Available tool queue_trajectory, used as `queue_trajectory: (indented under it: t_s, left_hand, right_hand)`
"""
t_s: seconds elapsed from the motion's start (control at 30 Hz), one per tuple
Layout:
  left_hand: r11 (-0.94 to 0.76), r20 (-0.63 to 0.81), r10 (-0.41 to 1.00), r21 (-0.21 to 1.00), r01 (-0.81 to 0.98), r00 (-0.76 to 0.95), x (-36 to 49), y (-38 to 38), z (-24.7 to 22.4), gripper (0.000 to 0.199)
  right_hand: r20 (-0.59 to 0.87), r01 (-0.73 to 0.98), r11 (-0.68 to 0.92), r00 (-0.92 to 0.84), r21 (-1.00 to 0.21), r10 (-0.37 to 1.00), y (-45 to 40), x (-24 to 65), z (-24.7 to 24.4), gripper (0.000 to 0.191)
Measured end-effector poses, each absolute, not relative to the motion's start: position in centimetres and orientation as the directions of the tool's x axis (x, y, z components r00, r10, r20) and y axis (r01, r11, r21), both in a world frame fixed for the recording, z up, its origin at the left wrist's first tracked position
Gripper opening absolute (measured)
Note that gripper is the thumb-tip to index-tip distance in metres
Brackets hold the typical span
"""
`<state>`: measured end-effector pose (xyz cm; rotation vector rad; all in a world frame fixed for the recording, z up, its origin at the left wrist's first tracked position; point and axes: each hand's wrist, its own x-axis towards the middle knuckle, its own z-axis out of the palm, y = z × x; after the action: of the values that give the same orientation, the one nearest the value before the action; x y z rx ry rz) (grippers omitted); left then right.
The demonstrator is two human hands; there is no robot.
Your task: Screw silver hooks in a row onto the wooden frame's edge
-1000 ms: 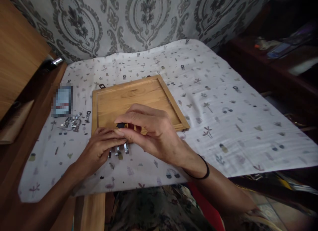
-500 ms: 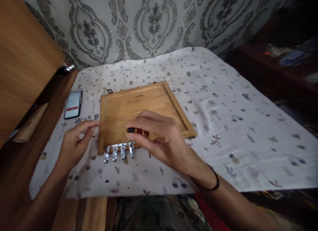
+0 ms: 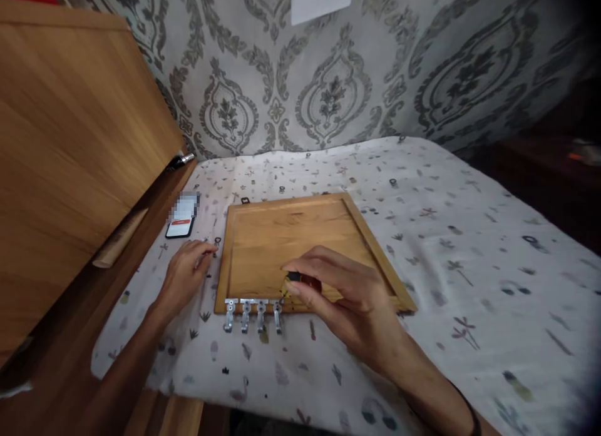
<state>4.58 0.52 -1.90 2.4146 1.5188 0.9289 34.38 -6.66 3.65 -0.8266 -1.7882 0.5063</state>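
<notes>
A wooden framed board (image 3: pixel 300 229) lies flat on a patterned white cloth. Along its near edge is a row of several silver metal hooks (image 3: pixel 245 314), hanging over the rim. My right hand (image 3: pixel 347 292) pinches a small black-and-yellow screwdriver (image 3: pixel 294 277) between thumb and fingers. The tool points down at the rightmost hook, its tip too small to make out clearly. Just off the board's left edge, my left hand (image 3: pixel 185 273) rests over the cloth with its fingertips drawn together. Whatever they pinch, if anything, is too small to name.
A phone (image 3: pixel 182 217) lies on the cloth at the left. Beyond it stand a wooden cabinet (image 3: pixel 84 123) and a rolled brown item (image 3: pixel 122 239). A patterned curtain (image 3: pixel 328 92) hangs behind the cloth-covered surface (image 3: pixel 469 236).
My head view has tilted up, shifting everything right and down. The screwdriver has come down onto the rightmost hook. My left hand has left the board's edge and its fingers have curled in.
</notes>
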Motion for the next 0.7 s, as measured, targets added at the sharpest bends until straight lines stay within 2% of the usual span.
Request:
queue_trajectory:
  t_s: [0.07,0.2,0.3,0.47,0.53,0.7]
  left_hand:
    - [-0.528,0.411,0.838,0.442,0.725,0.360,5.8,-0.6,-1.5,0.022]
    - [-0.702,0.366,0.710,0.439,0.561,0.602,9.0,-4.1,-0.9,0.024]
    - [-0.766,0.356,0.637,0.392,0.509,0.684,10.9,-6.8,-0.9,0.022]
    - [-0.752,0.450,0.637,0.188,0.631,0.625,12.9,-9.9,-2.1,0.031]
    - [-0.731,0.485,0.630,0.107,0.674,0.606,13.5,-10.5,-2.7,0.028]
    - [-0.689,0.513,0.625,0.007,0.725,0.589,14.2,-10.6,-3.8,0.022]
  right_hand:
    - [0.649,0.298,0.680,-0.211,-0.670,0.731,-6.7,34.3,3.7,0.006]
    - [0.650,0.290,0.680,-0.206,-0.673,0.732,-6.8,34.2,3.5,0.005]
    - [0.647,0.294,0.675,-0.198,-0.677,0.736,-6.8,34.2,3.2,0.006]
    - [0.649,0.287,0.678,-0.201,-0.677,0.734,-6.8,34.3,3.1,0.009]
    - [0.641,0.289,0.672,-0.206,-0.682,0.739,-6.8,34.3,3.2,0.009]
    - [0.644,0.282,0.673,-0.202,-0.683,0.738,-6.8,34.3,3.2,0.009]
